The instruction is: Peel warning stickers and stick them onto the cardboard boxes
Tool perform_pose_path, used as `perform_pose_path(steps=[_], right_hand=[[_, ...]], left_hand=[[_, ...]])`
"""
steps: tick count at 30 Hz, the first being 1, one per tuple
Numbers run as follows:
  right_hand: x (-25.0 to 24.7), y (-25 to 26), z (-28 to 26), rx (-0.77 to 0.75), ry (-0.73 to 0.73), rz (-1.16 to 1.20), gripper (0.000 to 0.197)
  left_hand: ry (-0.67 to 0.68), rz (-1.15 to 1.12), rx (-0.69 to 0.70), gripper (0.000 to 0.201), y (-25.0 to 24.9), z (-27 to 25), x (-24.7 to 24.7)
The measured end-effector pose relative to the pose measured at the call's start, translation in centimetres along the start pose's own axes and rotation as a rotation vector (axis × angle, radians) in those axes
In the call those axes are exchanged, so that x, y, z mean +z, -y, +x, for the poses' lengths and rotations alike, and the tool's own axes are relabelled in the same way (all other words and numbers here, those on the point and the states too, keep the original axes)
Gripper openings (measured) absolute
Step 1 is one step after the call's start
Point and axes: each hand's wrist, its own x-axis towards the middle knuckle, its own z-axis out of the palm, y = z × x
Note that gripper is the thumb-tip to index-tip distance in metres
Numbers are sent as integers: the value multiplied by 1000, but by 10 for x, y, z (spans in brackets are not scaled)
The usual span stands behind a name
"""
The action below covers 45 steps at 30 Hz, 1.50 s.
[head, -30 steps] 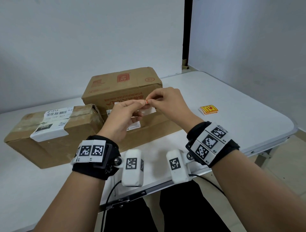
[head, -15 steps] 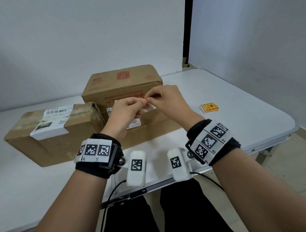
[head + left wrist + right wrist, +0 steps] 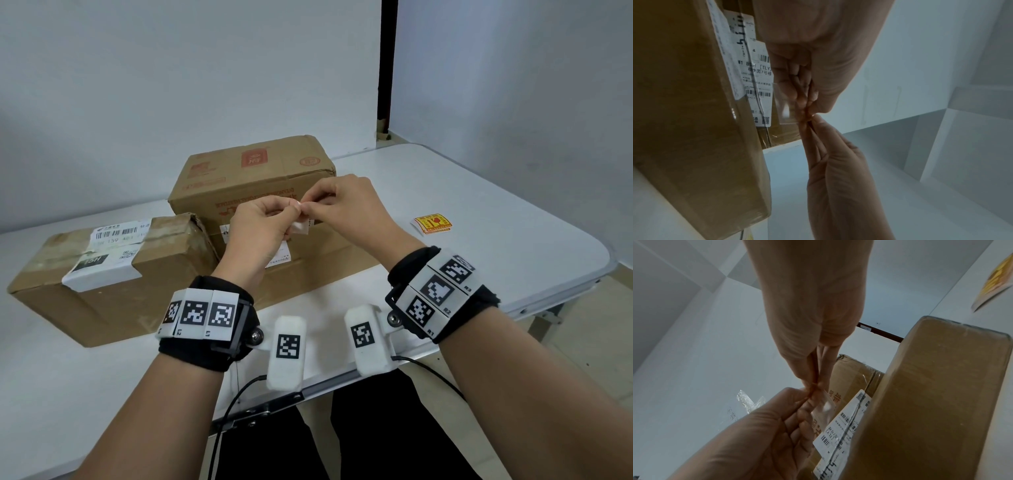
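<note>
Both hands raised over the white table [image 3: 479, 219], in front of the bigger cardboard box [image 3: 253, 178]. Left hand [image 3: 260, 229] and right hand [image 3: 346, 209] meet fingertip to fingertip, both pinching one small sticker [image 3: 301, 226]; its pale backing hangs below the left fingers [image 3: 799, 91]. Printed face hidden by the fingers, peel progress hard to tell. Smaller box [image 3: 102, 270] sits at left, touching the bigger one, shipping label [image 3: 113, 250] wrapped over its top edge. Stack of yellow warning stickers [image 3: 432, 223] lies right of the hands on open tabletop, well inside the rounded right edge. Both boxes closed, contents unseen.
</note>
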Motion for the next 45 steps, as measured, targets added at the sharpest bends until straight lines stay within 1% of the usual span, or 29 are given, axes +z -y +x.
perform_pose_path(steps=[2, 6, 8, 11, 13, 16, 19, 21, 24, 27, 29, 31, 32, 34, 36, 38, 40, 42, 44, 45], right_hand=[[-1, 0, 0, 21, 4, 26, 10], [-2, 2, 0, 18, -2, 1, 11], [-2, 0, 0, 44, -4, 37, 12], [-3, -5, 1, 137, -8, 152, 13], [-5, -9, 3, 212, -32, 244, 13], [-9, -10, 4, 339, -70, 362, 16], [-9, -9, 3, 410, -62, 443, 17], [-8, -8, 3, 437, -52, 523, 17], [-9, -9, 4, 474, -38, 693, 19], [-11, -13, 5, 521, -49, 800, 14], [-13, -15, 5, 553, -62, 870, 13], [-15, -16, 5, 600, -104, 966, 12], [-18, -18, 6, 625, -139, 1028, 13], [-23, -23, 8, 664, -231, 1157, 17], [-27, -30, 10, 691, -331, 1247, 19], [-30, -38, 11, 713, -441, 1284, 14], [-37, -47, 11, 722, -548, 1299, 15], [-44, -53, 12, 739, -644, 1295, 19], [-49, -58, 12, 753, -715, 1258, 20], [-51, -61, 12, 758, -736, 1238, 19]], left_hand=[[1, 40, 10, 15, -1, 0, 0], [3, 79, 23, 15, -2, 0, 1], [17, 97, 26, 14, -3, 0, 1], [72, 130, 19, 13, -3, 0, -2], [101, 137, -12, 13, -2, 1, -5], [109, 112, -83, 11, 0, 4, -9], [83, 76, -134, 12, -2, 7, -9], [84, 10, -170, 12, -4, 9, -9], [86, -209, -248, 9, -8, 9, -11], [64, -388, -305, 8, -9, 9, -12], [39, -462, -321, 10, -9, 8, -12], [16, -479, -312, 14, -10, 10, -11], [12, -459, -296, 15, -11, 11, -10], [5, -357, -240, 9, -14, 14, -8], [-21, -167, -160, 8, -17, 19, -7], [-21, 69, -61, 13, -21, 24, -4], [42, 308, 53, 14, -34, 30, 9], [127, 506, 129, 13, -47, 38, 26], [189, 697, 201, 16, -58, 48, 44], [201, 834, 267, 18, -62, 54, 53]])
